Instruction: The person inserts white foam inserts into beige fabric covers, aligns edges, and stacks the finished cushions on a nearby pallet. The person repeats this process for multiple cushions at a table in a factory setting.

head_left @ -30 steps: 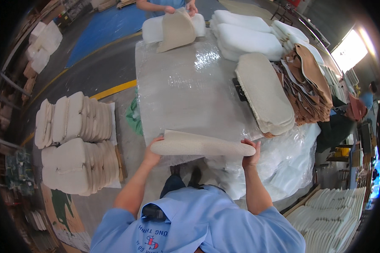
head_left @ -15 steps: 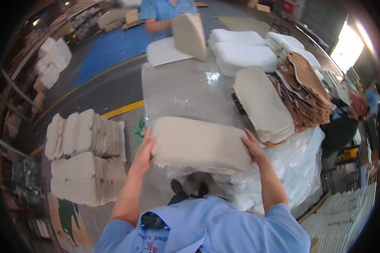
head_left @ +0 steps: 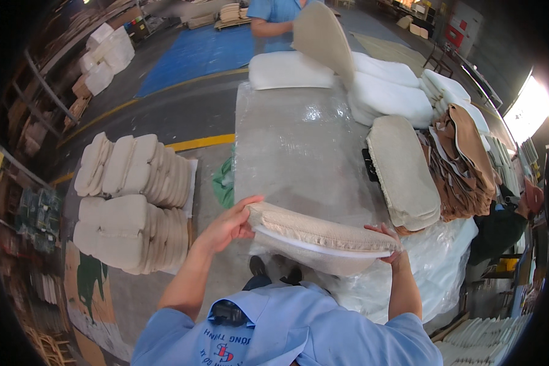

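Left hand (head_left: 227, 229): grasping the left end of the beige cushion, fingers and thumb at its corner.
Right hand (head_left: 391, 244): grasping the cushion's opposite end; some fingers are hidden, so how far they wrap under is hard to tell.
Beige cushion (head_left: 320, 235): held up between the 2 hands, tilted, its long edge with a white strip (head_left: 323, 245) facing the wearer.
Counter (head_left: 299, 152): beyond both hands, covered in clear film.
Cushion stack (head_left: 402, 171): on the counter, just beyond the right hand.
Brown fabric pile (head_left: 463, 161): right of that stack, farther from the right hand.
Beige bundles (head_left: 131, 235): 2 rows, left of the left hand and well apart from it.
Green bag (head_left: 224, 183): beyond the left hand, beside the counter.
Plastic sheeting (head_left: 433, 271): right of and below the right hand.
Co-worker (head_left: 277, 27): far beyond both hands, near a raised beige piece (head_left: 323, 36) and a white pad (head_left: 290, 70).
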`<state>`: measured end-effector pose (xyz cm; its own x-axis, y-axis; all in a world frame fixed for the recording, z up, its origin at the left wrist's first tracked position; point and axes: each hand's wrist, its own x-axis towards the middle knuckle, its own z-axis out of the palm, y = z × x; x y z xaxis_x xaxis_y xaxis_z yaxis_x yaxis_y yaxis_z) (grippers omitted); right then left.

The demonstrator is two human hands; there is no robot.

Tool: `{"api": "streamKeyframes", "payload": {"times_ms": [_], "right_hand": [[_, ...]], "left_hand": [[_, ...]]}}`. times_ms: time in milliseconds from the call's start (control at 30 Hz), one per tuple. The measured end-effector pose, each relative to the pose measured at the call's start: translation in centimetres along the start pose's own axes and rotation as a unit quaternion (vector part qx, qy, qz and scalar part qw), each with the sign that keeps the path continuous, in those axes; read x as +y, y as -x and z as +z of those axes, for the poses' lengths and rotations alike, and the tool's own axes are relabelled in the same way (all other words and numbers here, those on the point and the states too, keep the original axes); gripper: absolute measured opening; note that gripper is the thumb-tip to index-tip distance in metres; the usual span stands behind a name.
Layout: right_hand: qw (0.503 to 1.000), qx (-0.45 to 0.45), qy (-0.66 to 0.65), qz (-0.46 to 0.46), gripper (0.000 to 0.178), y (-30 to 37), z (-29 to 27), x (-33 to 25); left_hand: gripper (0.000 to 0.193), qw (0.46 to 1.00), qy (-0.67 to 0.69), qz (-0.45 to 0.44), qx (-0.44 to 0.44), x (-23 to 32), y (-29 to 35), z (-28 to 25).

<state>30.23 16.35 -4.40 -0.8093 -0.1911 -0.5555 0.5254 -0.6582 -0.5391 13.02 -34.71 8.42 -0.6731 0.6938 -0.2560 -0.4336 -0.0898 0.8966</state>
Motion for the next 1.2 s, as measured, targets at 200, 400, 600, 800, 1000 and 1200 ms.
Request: {"api": "streamKeyframes", "payload": {"times_ms": [200,400,600,800,1000,1200], "right_hand": [[0.997,0.038,-0.040,-0.055,0.076,-1.0,-0.3,-0.5],[0.993,-0.083,0.051,-0.063,0.071,-1.3,1.8,-0.8],[0.988,-0.094,0.087,-0.084,0.075,-0.6,4.6,0.6],[0.987,-0.095,0.055,-0.118,0.074,1.5,5.8,2.1],[0.982,-0.095,0.019,-0.162,0.068,2.6,5.2,3.0],[0.984,-0.032,-0.013,-0.178,0.061,1.0,4.2,3.4]], "left_hand": [[0.048,0.994,0.075,0.014,0.083,-3.6,0.5,-1.2],[0.051,0.981,0.121,0.026,0.147,-5.3,-0.4,-4.1],[0.052,0.970,0.105,0.055,0.213,-4.1,-4.6,-5.6],[0.045,0.973,0.100,0.029,0.208,-1.9,-9.7,-6.3],[0.041,0.970,0.092,-0.049,0.218,-2.1,-13.3,-5.4],[0.051,0.969,0.076,-0.089,0.219,-2.3,-11.2,-4.1]]}}
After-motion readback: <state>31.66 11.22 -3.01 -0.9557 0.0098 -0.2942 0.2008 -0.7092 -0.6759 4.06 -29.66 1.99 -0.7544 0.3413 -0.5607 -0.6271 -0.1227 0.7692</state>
